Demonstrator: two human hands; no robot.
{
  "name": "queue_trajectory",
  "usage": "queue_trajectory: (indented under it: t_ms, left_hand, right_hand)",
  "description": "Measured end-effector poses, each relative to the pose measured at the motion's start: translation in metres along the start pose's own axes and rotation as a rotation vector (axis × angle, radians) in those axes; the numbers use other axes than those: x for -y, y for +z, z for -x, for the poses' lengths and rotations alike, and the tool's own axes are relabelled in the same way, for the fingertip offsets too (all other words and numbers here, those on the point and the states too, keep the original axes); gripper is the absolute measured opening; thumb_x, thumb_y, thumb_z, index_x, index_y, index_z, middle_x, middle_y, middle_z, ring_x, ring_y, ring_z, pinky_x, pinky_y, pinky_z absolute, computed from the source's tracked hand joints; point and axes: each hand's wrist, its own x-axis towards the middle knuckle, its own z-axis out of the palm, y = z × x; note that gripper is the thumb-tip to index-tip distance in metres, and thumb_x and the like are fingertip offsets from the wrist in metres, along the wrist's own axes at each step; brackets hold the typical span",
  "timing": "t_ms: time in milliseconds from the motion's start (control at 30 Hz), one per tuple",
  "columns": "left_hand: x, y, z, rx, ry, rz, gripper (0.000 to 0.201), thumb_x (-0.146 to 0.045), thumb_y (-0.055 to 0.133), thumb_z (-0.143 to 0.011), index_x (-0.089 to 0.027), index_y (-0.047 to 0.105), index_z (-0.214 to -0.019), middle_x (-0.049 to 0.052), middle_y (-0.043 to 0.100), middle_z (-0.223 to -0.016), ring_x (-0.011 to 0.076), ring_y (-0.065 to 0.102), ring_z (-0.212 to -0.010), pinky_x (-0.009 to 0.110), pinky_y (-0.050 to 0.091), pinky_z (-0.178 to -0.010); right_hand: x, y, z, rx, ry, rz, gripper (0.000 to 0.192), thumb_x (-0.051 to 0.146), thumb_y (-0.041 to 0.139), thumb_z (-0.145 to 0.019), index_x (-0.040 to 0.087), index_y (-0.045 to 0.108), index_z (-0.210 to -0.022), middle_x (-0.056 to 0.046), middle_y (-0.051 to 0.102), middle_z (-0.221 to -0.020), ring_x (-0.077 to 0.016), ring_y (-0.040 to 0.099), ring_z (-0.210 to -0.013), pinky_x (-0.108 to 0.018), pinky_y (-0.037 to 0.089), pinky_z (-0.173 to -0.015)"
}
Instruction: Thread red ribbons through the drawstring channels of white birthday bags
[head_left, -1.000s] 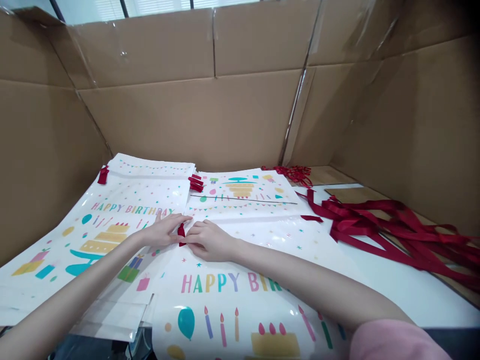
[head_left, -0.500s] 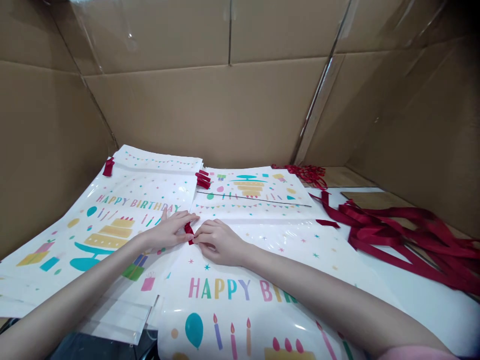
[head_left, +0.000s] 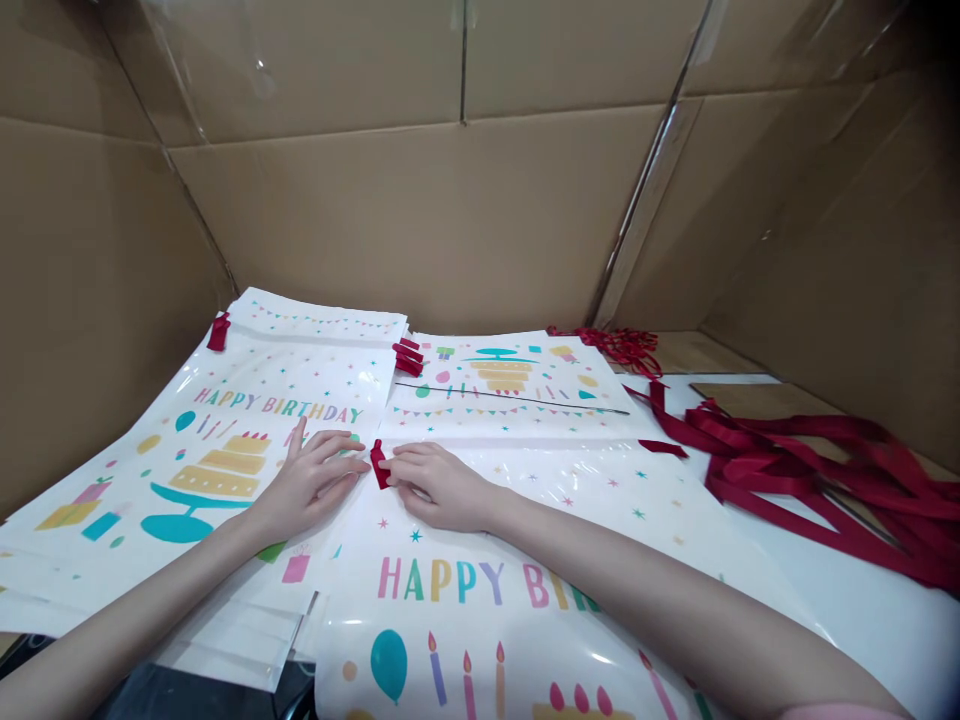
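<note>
Cardboard walls (head_left: 420, 220) back the white tabletop (head_left: 847, 590) — printed sheets (head_left: 450, 555) lie across it.

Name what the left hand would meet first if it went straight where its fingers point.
Probably the short red ribbon, just ahead of the left hand; the exact gap is unclear.

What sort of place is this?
Probably a hand-assembly or craft workstation: cardboard walls enclose a white worktop at the back and sides, Happy Birthday sheets lie across it, and loose red ribbon is heaped at right.
</note>
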Motion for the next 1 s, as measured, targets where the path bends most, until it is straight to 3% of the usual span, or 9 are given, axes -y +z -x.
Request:
queue_trajectory:
  t_ms: [367,1000]
  left_hand:
    - [-0.002,0.003,-0.001,-0.100,0.055,-0.080,0.027,-0.021,0.045,-0.089,-0.029,0.066,-0.103,0.003,0.062,-0.112,0.0217,0.050,-0.110,0.061,0.001,-0.109]
    - [-0.011,-0.006,-0.001,-0.009,0.125,-0.031,0.040,-0.019,0.047,-0.089,-0.039,0.057,-0.122,0.001,0.059,-0.114,0.0208,0.048,-0.113,0.062,-0.006,-0.109]
  right_hand:
    - [-0.001,0.000,0.000,-0.005,0.001,-0.021,0.016,0.012,0.048,-0.082,0.017,0.058,-0.093,-0.006,0.064,-0.096,-0.0190,0.056,-0.099,-0.032,0.040,-0.090]
    - [-0.003,0.000,0.000,-0.012,0.020,-0.073,0.033,0.012,0.050,-0.081,0.019,0.058,-0.112,-0.007,0.065,-0.108,-0.0207,0.055,-0.110,-0.037,0.038,-0.098]
